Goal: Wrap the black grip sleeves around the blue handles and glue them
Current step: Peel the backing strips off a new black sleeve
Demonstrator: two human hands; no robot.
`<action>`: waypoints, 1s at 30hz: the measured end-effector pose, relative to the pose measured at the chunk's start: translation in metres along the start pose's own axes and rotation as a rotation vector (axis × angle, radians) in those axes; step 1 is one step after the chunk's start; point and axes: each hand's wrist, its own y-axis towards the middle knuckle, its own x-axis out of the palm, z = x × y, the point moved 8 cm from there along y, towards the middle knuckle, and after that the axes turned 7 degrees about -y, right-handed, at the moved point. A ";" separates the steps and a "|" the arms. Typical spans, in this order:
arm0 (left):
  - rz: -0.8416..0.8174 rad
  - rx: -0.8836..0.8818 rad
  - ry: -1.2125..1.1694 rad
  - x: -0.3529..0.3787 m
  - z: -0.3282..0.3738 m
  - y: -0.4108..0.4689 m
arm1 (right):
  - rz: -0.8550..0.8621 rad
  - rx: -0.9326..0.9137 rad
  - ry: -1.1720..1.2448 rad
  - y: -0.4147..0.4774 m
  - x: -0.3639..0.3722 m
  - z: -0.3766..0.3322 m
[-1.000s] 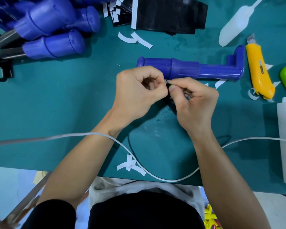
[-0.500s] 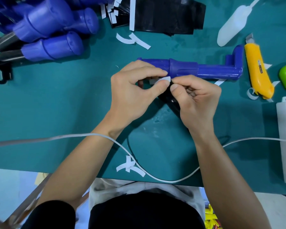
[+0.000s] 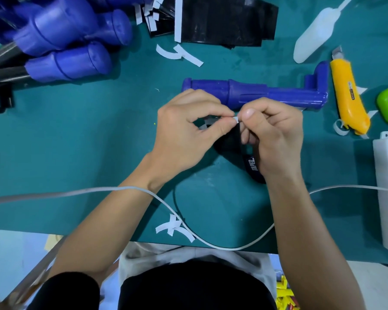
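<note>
1. The bench [image 3: 76, 153] is green.
2. The handle [image 3: 255, 92] lies flat on it, just beyond both hands.
3. The left hand [image 3: 184, 135]: its fingers pinch the strip [image 3: 235, 118].
4. The right hand [image 3: 276, 139]: its fingers curl round the sleeve [image 3: 231, 142].
5. The sleeve, black, hangs from that grip, near the handle.
6. The strip, white, sits between both thumbs.

Glossy plastic blue handle [image 3: 253, 95], seemingly smooth
</note>
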 end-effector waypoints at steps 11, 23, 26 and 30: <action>-0.014 -0.083 -0.134 0.000 -0.003 0.001 | -0.095 0.048 0.007 0.001 0.007 0.000; -0.036 -0.337 -0.305 0.005 -0.019 -0.001 | 0.364 -0.008 -0.370 -0.006 -0.022 -0.001; 0.012 -0.375 -0.240 0.002 -0.020 -0.004 | 0.367 -0.223 -0.548 -0.016 -0.011 -0.021; -0.016 -0.349 -0.214 0.002 -0.018 -0.006 | 0.212 -0.222 -0.459 -0.014 -0.001 -0.021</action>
